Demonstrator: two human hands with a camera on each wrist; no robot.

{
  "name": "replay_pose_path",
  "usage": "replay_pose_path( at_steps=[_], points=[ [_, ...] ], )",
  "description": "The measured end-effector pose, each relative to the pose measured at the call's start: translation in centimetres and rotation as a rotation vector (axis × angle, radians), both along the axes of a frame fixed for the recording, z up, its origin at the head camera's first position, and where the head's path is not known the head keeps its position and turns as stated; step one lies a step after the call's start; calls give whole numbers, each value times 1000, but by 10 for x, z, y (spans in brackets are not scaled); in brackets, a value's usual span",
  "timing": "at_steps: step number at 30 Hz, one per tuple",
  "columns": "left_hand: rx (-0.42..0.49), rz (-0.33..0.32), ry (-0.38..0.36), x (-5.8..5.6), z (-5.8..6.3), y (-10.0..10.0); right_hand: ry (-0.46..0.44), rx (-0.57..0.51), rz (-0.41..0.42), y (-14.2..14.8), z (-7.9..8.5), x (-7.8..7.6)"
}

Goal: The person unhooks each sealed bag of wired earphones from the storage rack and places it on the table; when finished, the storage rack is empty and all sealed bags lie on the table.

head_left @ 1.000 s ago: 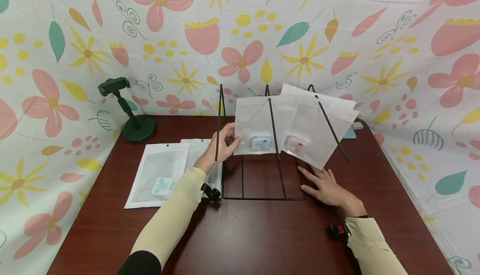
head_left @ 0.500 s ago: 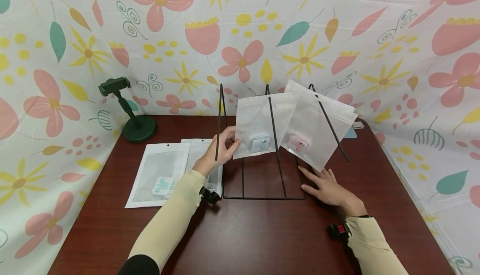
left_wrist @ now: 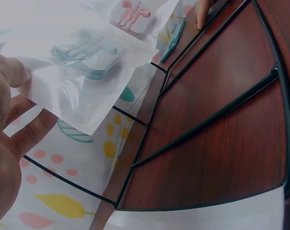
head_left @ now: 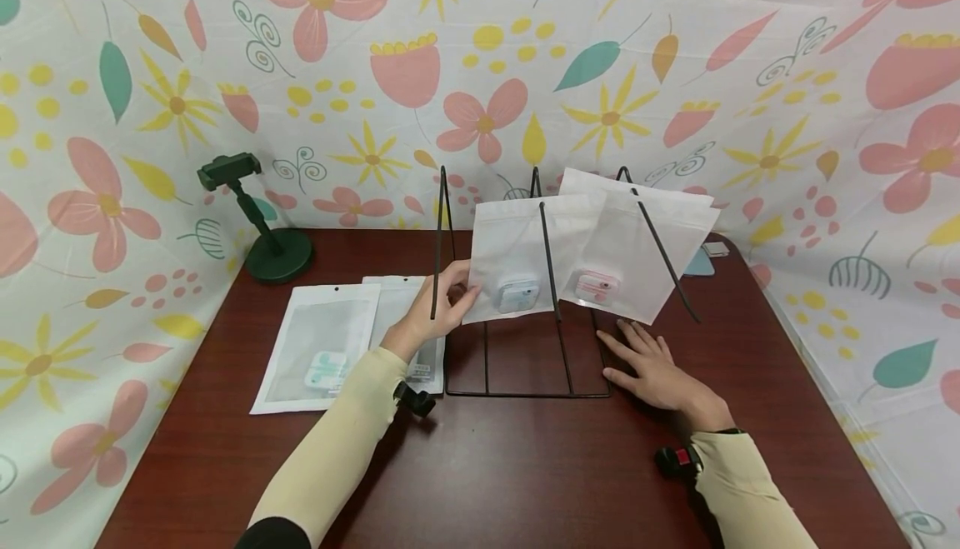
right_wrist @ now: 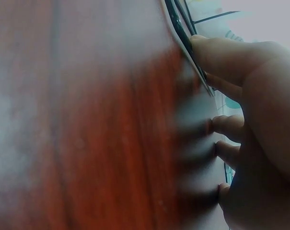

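My left hand [head_left: 433, 306] pinches the lower left edge of a white zip bag [head_left: 506, 237] with a clear front. Inside the bag, near its bottom, sits a small clear case of blue earphones [head_left: 519, 296]. This bag hangs on the middle prong of a black wire display rack [head_left: 525, 396]. On the right prong hangs another white bag [head_left: 663, 241], tilted, with a case of pink earphones [head_left: 597, 286] in it. My right hand [head_left: 656, 370] rests spread on the table, fingertips at the right side of the rack's base. In the left wrist view, thumb and fingers meet at the edge of the bag [left_wrist: 82, 96].
Two more white bags, a front one [head_left: 318, 349] and one partly under it [head_left: 397, 303], lie left of the rack. A dark green phone stand [head_left: 277, 255] stands at the back left. A blue flat item [head_left: 699, 263] lies at the back right, near the flowered cloth [head_left: 480, 74].
The blue-earphone bag's lower edge has swung slightly down and left with my left hand. The pink-earphone bag has shifted and tilts less. My right hand stays in place.
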State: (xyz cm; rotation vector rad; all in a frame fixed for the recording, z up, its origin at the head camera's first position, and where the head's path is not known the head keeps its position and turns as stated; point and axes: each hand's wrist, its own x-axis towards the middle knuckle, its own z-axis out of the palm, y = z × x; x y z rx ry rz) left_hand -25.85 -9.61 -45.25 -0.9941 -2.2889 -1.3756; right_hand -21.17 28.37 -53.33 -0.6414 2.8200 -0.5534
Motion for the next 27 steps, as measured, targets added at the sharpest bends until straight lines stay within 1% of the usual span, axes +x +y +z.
replay_pose_path(
  at_steps=[3, 7, 10, 16, 20, 21, 25, 27],
  points=[
    [5, -14, 3, 7, 6, -1, 4, 2, -1, -1, 0, 0],
    [31, -31, 15, 14, 10, -1, 7, 4, -2, -1, 0, 0],
    [46, -36, 32, 17, 10, -1, 9, 5, -1, -1, 0, 0],
    [39, -36, 99, 22, 9, -2, 4, 8, 4, 0, -1, -1],
    [36, -36, 129, 25, 7, -2, 4, 9, 3, 0, -2, -2],
    [37, -36, 129, 25, 6, -2, 5, 8, 2, 1, -2, -2],
    [55, -46, 164, 18, -16, -3, 17, 10, 4, 1, -3, -2],
    [58, -50, 178, 15, -25, -2, 23, 10, 4, 0, -2, -1]
  ],
)
